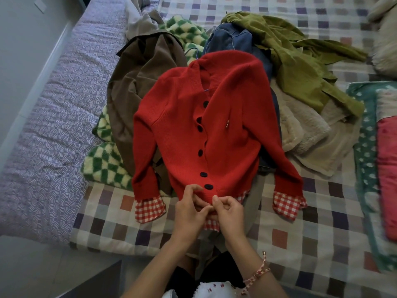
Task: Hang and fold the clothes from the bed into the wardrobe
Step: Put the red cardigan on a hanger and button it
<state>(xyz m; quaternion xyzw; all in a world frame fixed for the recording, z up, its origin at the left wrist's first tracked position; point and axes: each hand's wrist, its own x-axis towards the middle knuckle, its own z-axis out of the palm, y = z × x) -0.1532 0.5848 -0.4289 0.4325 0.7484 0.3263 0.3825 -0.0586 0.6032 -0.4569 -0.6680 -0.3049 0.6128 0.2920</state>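
**Bottom button of the red cardigan being fastened**

Both hands work at the hem of the red cardigan (193, 125), which lies face up on the bed (322, 211) and stretches away from the fingers, collar farthest off. The left hand (188, 211) has its fingers curled in and pinching the knit at the hem. The right hand (228, 212), touching it, pinches the front edge between thumb and forefinger. The dark button (208, 186) just beyond the fingertips is done up, as are the ones further up the front. Whether one more button sits under the fingers cannot be told.

The step in hand looks like closing the front before the cardigan goes to the wardrobe. A thin blue line (205, 90) at the neckline may be a hanger already inside, though that is unclear. If so, the next move calls for letting go of the hem, reaching to the far end and lifting by the hook so the shoulders stay seated. The brown coat (137, 82), the denim piece (232, 41) and the green jacket (300, 72), beyond and beside the fingers, have not yet been sorted.
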